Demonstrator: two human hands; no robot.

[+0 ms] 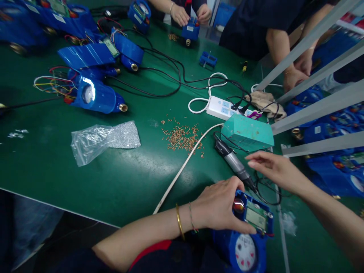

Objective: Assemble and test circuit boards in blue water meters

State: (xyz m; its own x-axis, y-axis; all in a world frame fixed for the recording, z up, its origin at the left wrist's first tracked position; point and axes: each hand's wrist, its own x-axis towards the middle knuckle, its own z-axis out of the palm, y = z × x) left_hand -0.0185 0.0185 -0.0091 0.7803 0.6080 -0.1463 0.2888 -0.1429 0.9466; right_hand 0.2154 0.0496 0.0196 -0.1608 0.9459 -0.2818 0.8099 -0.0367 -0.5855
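My left hand (220, 206) is wrapped over the top left of a blue water meter (247, 235) at the table's near edge, gripping it. The meter shows a small green display and a white dial. My right hand (270, 167) hovers just above and right of the meter with its fingers stretched out and empty. It is close to a grey electric screwdriver (234, 163) that lies on the green table (119, 178). A pile of small copper screws (182, 136) lies beyond the screwdriver.
A teal box (247, 132), a white power strip (220, 108) with black cables and a clear plastic bag (102, 140) lie mid-table. Several blue meters (96, 94) sit at far left. Other people's hands (187, 15) work at the far edge. Grey frame bars (318, 110) cross the right.
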